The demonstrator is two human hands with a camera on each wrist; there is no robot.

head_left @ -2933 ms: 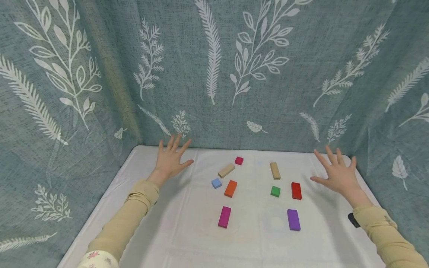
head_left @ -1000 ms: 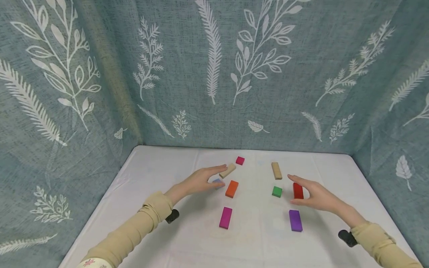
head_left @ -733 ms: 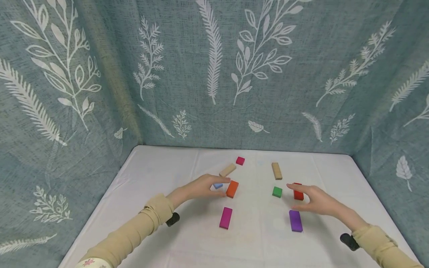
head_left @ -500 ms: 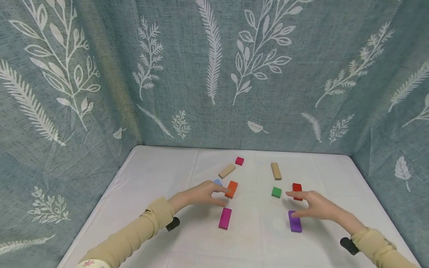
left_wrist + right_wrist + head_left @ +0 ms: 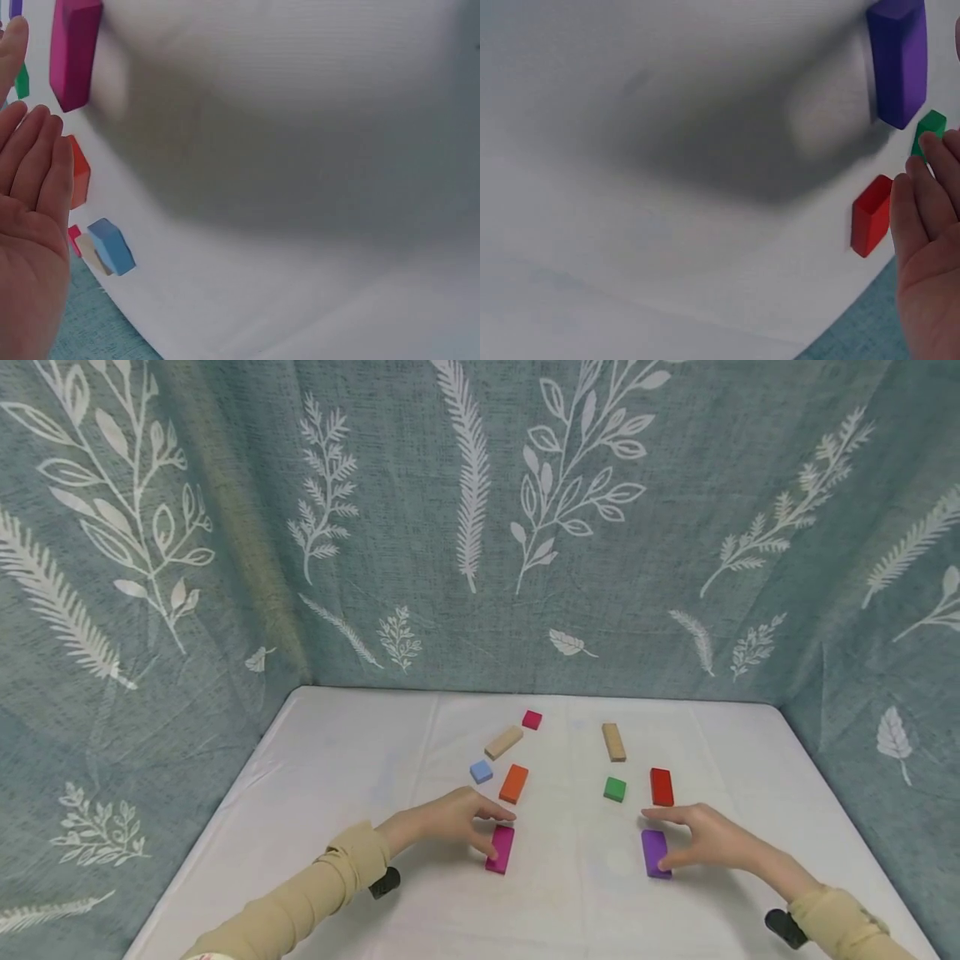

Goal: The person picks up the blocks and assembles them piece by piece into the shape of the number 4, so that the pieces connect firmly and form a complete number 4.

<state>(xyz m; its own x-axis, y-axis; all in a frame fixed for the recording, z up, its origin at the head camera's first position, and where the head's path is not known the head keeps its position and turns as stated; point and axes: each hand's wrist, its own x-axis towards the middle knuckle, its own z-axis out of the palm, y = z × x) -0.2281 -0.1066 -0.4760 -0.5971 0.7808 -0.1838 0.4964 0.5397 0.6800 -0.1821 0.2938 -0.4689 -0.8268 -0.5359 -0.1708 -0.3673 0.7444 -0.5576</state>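
The left hand (image 5: 448,820) (empty) gapes lengthwise over the magenta block (image 5: 505,843); the right hand (image 5: 718,838), likewise, over the purple block (image 5: 653,848) rightward of it.

The oblong magenta block (image 5: 505,842) and purple block (image 5: 652,847) lie flat and well apart on the white tabletop (image 5: 577,902), magenta on the left, their far ends angled slightly toward each other.

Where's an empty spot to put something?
Left of the blue block, and between the pink block and purple block, the table is bare. It's crowded where the blue block, orange block and left tan block bunch up.
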